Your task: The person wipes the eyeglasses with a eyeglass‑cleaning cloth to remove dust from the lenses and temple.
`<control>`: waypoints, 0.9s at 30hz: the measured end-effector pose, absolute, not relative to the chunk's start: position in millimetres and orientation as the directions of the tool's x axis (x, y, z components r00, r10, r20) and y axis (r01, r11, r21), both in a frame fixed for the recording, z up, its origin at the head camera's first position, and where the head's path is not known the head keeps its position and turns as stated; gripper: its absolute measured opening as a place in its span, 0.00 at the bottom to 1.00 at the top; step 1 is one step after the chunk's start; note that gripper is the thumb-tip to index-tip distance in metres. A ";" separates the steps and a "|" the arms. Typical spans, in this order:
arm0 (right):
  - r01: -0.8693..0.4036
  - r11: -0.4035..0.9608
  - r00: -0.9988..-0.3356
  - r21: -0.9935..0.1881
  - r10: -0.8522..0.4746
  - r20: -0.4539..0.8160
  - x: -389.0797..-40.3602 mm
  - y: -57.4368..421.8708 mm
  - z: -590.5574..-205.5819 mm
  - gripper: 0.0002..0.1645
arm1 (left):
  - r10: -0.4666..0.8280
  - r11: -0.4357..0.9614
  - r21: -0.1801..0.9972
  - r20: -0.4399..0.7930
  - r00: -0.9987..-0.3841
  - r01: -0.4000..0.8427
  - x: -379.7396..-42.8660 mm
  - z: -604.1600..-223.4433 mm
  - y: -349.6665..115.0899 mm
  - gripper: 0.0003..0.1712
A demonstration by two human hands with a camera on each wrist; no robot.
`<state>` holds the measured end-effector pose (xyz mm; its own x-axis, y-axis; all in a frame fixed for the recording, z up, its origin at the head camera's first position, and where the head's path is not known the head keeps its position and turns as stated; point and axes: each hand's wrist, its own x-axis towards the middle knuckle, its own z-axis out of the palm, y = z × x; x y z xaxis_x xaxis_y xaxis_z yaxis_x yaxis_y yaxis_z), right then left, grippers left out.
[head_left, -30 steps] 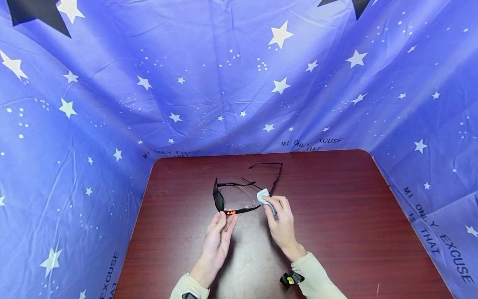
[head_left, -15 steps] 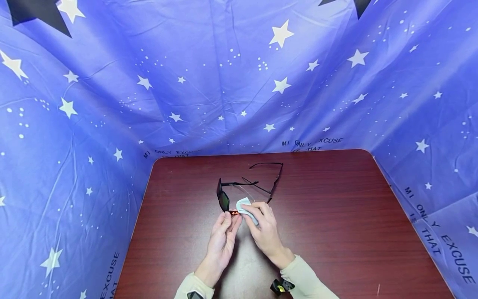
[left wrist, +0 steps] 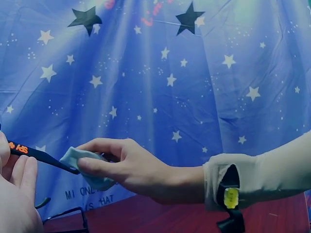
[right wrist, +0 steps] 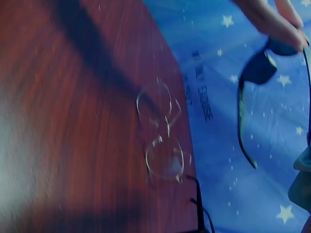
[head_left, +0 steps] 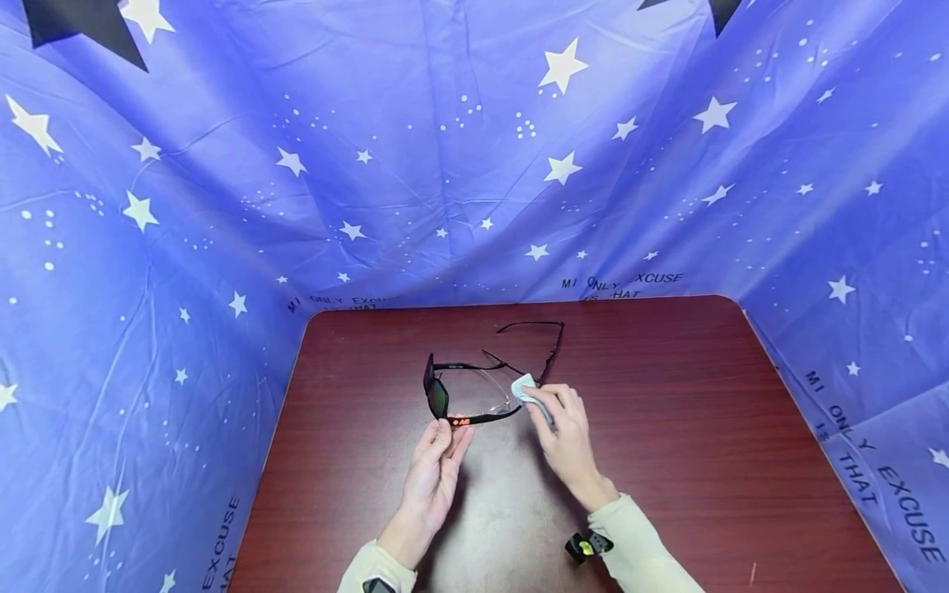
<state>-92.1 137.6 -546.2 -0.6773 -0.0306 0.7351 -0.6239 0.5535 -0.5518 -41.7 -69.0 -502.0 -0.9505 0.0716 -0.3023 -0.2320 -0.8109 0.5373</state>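
My left hand (head_left: 430,478) pinches a pair of black sunglasses (head_left: 438,399) by one temple, close to the hinge. Orange lettering marks that temple, and the dark lenses face left. In my right hand (head_left: 569,436) is a folded pale blue cloth (head_left: 522,385), gripped between thumb and fingers. The left wrist view shows the cloth (left wrist: 77,158) around the tip of the held temple (left wrist: 46,158). The sunglasses (right wrist: 260,68) are up off the table in the right wrist view, their other temple extending freely.
Clear thin-rimmed glasses (right wrist: 167,127) lie on the table below the sunglasses. Black-framed glasses (head_left: 552,352) lie behind the right hand with temples unfolded. A blue star-printed curtain (head_left: 445,165) encloses the dark red table (head_left: 667,412) at the back and sides.
The right hand slid the cloth leftward along the temple to near the left hand, then back right to the tip. The left hand shifted slightly right and returned.
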 end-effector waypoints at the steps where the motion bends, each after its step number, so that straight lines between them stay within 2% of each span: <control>1: -0.621 0.555 -0.679 -0.554 -0.027 0.734 -94.2 141.3 -546.7 0.18 | 0.074 -0.811 0.535 -0.304 -0.950 -0.235 -41.3 -501.8 -69.3 0.11; 5: -0.621 0.550 -0.679 -0.559 -0.020 0.734 -96.7 146.0 -547.9 0.21 | 0.092 -0.812 0.537 -0.272 -0.958 -0.230 -41.2 -504.9 -69.1 0.12; 9: -0.639 0.523 -0.676 -0.564 -0.032 0.736 -88.9 134.8 -547.9 0.18 | 0.103 -0.819 0.529 -0.241 -0.965 -0.220 -43.0 -508.2 -66.8 0.13; 13: -0.663 0.490 -0.674 -0.566 -0.061 0.737 -78.7 117.6 -544.7 0.13 | 0.098 -0.821 0.525 -0.260 -0.961 -0.226 -44.5 -509.0 -63.6 0.13; 19: -0.679 0.463 -0.670 -0.570 -0.071 0.739 -72.8 101.5 -535.0 0.13 | 0.095 -0.810 0.532 -0.293 -0.951 -0.245 -44.3 -508.0 -58.2 0.13; 27: -0.682 0.492 -0.653 -0.542 -0.075 0.754 -75.0 110.2 -535.4 0.15 | 0.116 -0.804 0.546 -0.246 -0.962 -0.236 -43.0 -509.0 -59.5 0.13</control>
<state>-75.0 110.2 -535.4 -0.6529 -0.0749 0.7538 -0.6818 0.4917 -0.5417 -43.0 -59.5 -509.0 -0.9624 0.1159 -0.2457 -0.2362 -0.8037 0.5462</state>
